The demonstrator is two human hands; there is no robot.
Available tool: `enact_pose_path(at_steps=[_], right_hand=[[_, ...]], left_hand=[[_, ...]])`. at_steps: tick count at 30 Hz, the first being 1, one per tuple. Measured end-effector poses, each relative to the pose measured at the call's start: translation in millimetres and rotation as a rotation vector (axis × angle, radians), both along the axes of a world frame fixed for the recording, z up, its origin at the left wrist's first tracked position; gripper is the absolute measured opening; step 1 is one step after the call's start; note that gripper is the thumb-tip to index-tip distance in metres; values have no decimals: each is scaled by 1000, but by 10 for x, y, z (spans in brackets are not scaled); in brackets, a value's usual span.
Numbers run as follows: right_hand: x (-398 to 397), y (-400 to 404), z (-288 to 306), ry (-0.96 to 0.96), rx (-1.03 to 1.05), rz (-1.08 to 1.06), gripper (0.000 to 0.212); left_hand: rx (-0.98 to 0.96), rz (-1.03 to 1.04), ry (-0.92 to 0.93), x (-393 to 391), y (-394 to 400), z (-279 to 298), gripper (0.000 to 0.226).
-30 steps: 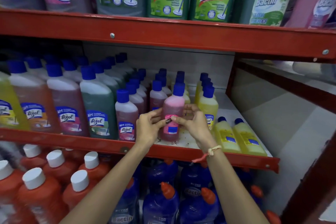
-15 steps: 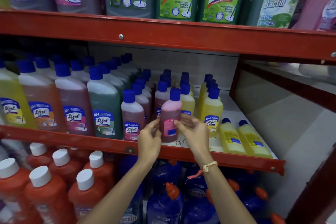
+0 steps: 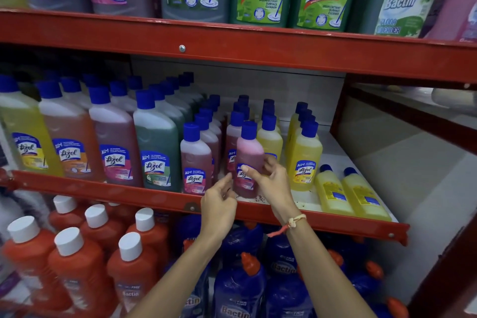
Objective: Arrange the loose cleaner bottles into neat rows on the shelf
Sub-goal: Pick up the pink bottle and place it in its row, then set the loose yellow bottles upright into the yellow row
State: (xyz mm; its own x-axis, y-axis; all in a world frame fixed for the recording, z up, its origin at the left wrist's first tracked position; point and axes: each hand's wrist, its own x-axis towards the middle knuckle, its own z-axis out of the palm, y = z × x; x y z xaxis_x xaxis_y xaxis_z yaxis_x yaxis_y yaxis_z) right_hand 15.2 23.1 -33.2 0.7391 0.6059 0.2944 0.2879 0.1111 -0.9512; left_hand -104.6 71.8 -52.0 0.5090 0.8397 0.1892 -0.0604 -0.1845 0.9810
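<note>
- The pink bottle (image 3: 248, 160) stood upright at the front edge of the red shelf (image 3: 165, 195), between a darker pink bottle (image 3: 195, 160) and the yellow row (image 3: 304, 155).
- The right hand (image 3: 273, 183) was wrapped around its lower body, thumb across the label, fingers behind.
- The left hand (image 3: 219, 204) hovered just beside its base, fingers loosely curled; whether it touched the bottle could not be told.
- Judged by its small size and full fill, the bottle would be light but top-steady only on a flat base; the rigid plastic should take a firm squeeze.
- The glossy label looked slippery, so mid-body, below the shoulder, seemed the safest hold.
- Two yellow bottles (image 3: 351, 193) lay on their sides near the shelf's right end, not yet stood up.
</note>
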Motion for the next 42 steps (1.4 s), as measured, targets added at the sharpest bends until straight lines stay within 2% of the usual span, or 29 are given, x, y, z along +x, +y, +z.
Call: enact_pose_path(at_steps=[10,13,18,21,23,25,27,29,32,36,38,40,42], right_hand=[[-69,148,3,29,60,31,52],[-75,122,-6,-20,37,-7,52],[-53,-32,64,-76,-67,61,51],[22,-286,125,-190,-144,-93,36],[164,-538,147,-274,-186,-279,24],[382,-801,161,-327,-256,-474,18],[635,-1049,185,-394,-456,-655,21],[815,-1210,187,-423,-679,-709,24],[957,-1279,168,-430,-801,-660,27],[1063,-1311,235,-346,-819,-598,28],[1099,-1369,234,-272,-821,-583,26],[1157,-1429,184,-193,-743,-536,25],[1184,-1482,144,-50,-579,-479,20]], left_hand=[[-15,22,37,16,-7,20,51],[-5,13,46,-11,-34,36,51],[48,58,6,-49,-147,39,44],[98,64,-21,-17,-260,23,33],[95,-40,-11,99,-315,50,21],[133,-159,86,320,-353,77,16],[155,-245,201,611,-423,136,18],[122,-340,277,907,-508,172,23],[131,-425,484,1298,-671,217,38],[95,-460,586,1557,-788,325,33],[-14,-484,547,1583,-731,320,46],[-97,-476,471,1568,-672,279,52],[-149,-456,402,1542,-665,249,42]])
